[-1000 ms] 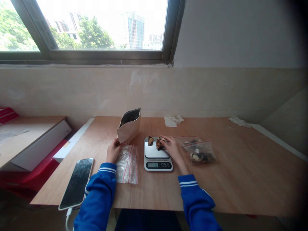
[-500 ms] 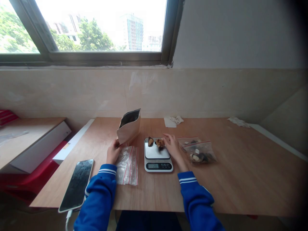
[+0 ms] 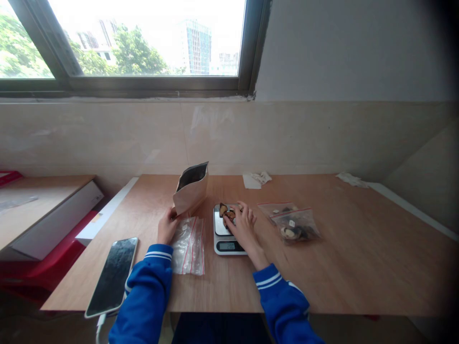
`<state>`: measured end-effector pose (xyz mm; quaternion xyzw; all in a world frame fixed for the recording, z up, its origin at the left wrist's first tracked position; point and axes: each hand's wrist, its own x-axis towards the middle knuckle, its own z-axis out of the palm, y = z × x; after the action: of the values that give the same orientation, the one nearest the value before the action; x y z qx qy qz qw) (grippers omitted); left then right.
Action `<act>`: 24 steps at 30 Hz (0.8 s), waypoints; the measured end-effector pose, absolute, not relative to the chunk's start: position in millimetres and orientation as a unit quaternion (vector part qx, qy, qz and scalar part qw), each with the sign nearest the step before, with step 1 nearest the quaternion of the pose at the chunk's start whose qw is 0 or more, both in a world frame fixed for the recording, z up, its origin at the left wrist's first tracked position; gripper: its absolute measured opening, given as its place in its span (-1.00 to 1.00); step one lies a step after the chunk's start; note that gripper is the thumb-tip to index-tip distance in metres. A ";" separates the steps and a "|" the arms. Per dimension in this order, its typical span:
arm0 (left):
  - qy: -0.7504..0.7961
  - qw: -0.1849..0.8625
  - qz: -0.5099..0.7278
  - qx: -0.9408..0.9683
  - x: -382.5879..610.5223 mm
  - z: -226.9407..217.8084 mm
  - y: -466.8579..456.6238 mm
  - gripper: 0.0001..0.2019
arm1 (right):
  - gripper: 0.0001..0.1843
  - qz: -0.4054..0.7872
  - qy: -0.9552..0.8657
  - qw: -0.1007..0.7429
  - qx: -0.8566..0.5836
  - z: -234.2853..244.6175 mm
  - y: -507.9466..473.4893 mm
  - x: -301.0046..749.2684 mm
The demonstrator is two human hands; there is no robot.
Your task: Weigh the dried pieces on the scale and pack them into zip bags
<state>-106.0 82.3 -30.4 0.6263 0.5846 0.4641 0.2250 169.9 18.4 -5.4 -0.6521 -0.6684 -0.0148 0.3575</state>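
A small digital kitchen scale (image 3: 222, 241) sits on the wooden table (image 3: 344, 267), with brown dried pieces (image 3: 224, 209) on its platform. My right hand (image 3: 243, 225) lies over the scale with its fingers curled on a dried piece (image 3: 230, 216). An open brown paper pouch (image 3: 191, 190) stands upright to the left of the scale, and my left hand (image 3: 167, 227) grips its lower corner. A stack of empty clear zip bags (image 3: 189, 244) lies flat beside that hand.
Two filled zip bags (image 3: 294, 224) lie to the right of the scale. A phone (image 3: 112, 274) with a cable rests at the table's left front edge. Crumpled tissues (image 3: 256, 178) and paper scraps (image 3: 349, 179) lie near the wall. A lower white-edged desk (image 3: 46, 210) stands at left.
My right hand has shifted left across the scale platform, moving a dried piece with it. My left hand stays on the pouch.
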 end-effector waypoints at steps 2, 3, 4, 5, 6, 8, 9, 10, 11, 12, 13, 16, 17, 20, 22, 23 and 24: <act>0.584 0.225 0.467 0.625 -106.4 -30.6 82.9 -0.65 | -0.65 0.007 -0.647 0.398 -0.650 -2.1 19.3 164.7; 0.583 0.227 0.468 0.624 -106.6 -30.9 83.2 -0.65 | -0.67 0.021 -0.629 0.429 -0.648 0.9 19.3 164.0; 0.581 0.229 0.469 0.624 -106.7 -31.2 83.4 -0.65 | -0.70 0.038 -0.610 0.463 -0.642 5.4 18.7 164.8; 0.579 0.232 0.470 0.625 -106.8 -31.6 83.6 -0.64 | -0.72 0.057 -0.594 0.499 -0.629 11.8 17.5 166.7; 0.576 0.235 0.469 0.627 -106.9 -32.0 83.8 -0.63 | -0.73 0.080 -0.585 0.531 -0.608 20.4 15.6 169.6; 0.568 0.239 0.470 0.632 -106.8 -32.7 83.8 -0.60 | -0.75 0.135 -0.596 0.575 -0.544 44.4 9.8 176.1; 0.564 0.241 0.470 0.635 -106.6 -32.8 83.7 -0.58 | -0.74 0.165 -0.617 0.579 -0.507 58.7 6.3 178.4; 0.561 0.242 0.470 0.637 -106.3 -32.6 83.3 -0.56 | -0.73 0.188 -0.642 0.573 -0.473 73.6 2.9 179.6; 0.560 0.241 0.469 0.639 -105.9 -32.2 82.9 -0.54 | -0.72 0.208 -0.674 0.554 -0.443 88.0 0.1 179.3; 0.559 0.240 0.467 0.642 -105.4 -31.5 82.4 -0.52 | -0.71 0.225 -0.713 0.519 -0.415 100.8 -1.8 177.6; 0.559 0.236 0.466 0.644 -104.8 -30.7 81.8 -0.52 | -0.71 0.228 -0.744 0.488 -0.395 111.3 -2.6 174.5; 0.561 0.223 0.467 0.646 -103.3 -28.5 80.6 -0.52 | -0.71 0.197 -0.803 0.419 -0.376 127.8 1.5 160.7; 0.560 0.223 0.468 0.646 -102.9 -28.1 80.4 -0.52 | -0.71 0.185 -0.812 0.404 -0.378 129.6 4.0 155.9; 0.557 0.232 0.468 0.646 -101.9 -27.0 79.7 -0.50 | -0.71 0.166 -0.819 0.388 -0.389 133.0 9.7 144.9; 0.550 0.229 0.471 0.650 -101.0 -25.5 78.8 -0.52 | -0.70 0.152 -0.809 0.401 -0.401 136.8 10.9 141.4; 0.543 0.226 0.476 0.654 -100.4 -24.5 78.2 -0.54 | -0.70 0.143 -0.806 0.403 -0.409 138.8 11.0 140.9; 0.535 0.225 0.480 0.657 -99.8 -23.4 77.5 -0.54 | -0.70 0.134 -0.806 0.396 -0.418 140.6 11.0 141.0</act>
<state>-99.8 77.5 -23.4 0.6574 0.5353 0.4803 0.2250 141.0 11.0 140.6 -0.4179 -0.8063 0.1345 0.3963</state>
